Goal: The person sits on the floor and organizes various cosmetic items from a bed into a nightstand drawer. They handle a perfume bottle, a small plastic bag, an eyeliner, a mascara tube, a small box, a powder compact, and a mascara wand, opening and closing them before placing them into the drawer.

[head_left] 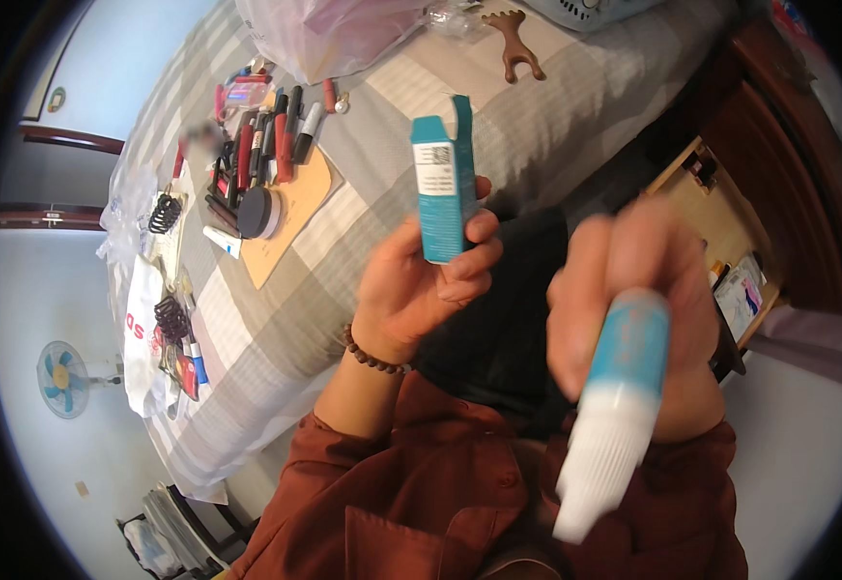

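Note:
My left hand [424, 279] holds a small teal carton [439, 217] upright, with its top flap raised and a white label on one side that bears writing and a code. A beaded bracelet [374, 355] circles that wrist. Close to the camera, my right hand [645, 290] grips a small bottle [627, 348] with a teal body and a white ribbed cap, its white end tilted down and to the left. Both the right hand and the bottle look blurred. Whether anything is inside the carton cannot be seen.
On the checked bedspread [276, 304] lie several makeup tubes [268, 138], a round black-lidded jar [258, 212] and a tan envelope [297, 225]. A plastic bag [334, 36] and a brown massage tool [513, 45] lie farther back. An open drawer [718, 210] is at right.

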### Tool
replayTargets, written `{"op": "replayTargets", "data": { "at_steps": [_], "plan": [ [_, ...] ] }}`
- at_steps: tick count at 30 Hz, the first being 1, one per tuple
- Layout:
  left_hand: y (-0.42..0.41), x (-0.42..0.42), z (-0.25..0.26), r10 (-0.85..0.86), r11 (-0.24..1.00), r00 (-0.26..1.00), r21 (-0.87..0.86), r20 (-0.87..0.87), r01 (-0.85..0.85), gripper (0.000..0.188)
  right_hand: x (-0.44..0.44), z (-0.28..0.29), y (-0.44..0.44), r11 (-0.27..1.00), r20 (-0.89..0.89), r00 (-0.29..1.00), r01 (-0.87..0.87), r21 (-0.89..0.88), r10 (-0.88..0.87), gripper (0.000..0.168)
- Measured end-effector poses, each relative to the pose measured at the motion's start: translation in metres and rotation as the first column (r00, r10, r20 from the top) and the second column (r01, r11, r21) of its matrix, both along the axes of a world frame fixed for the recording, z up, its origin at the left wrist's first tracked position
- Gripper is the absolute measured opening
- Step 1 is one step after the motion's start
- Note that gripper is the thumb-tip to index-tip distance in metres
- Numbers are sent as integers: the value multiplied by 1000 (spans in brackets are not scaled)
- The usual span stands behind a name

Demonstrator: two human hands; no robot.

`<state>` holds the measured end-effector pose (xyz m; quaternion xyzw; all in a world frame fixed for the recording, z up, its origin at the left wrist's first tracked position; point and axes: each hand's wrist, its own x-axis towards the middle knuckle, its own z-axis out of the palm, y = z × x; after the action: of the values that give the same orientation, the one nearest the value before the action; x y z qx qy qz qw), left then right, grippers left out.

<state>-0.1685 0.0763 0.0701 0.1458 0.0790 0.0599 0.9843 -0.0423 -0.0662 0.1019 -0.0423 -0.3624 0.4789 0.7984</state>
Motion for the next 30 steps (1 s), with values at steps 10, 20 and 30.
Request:
{"op": "replayTargets", "data": {
  "at_steps": [10,20,30],
  "plan": [
    [-3,-7,-10,500,125,866,987,21,-97,38,33,-9,-5,560,771,417,823,-96,-481,20],
    [3,-8,-18,508,-204,853,979,122,-18,28,22,-19,5,462,884,180,886,46,-432,20],
    [-1,-3,-22,478,270,876,960,-64,-78,35,27,-26,7,564,361,712,699,-440,-602,25]
  ]
}}
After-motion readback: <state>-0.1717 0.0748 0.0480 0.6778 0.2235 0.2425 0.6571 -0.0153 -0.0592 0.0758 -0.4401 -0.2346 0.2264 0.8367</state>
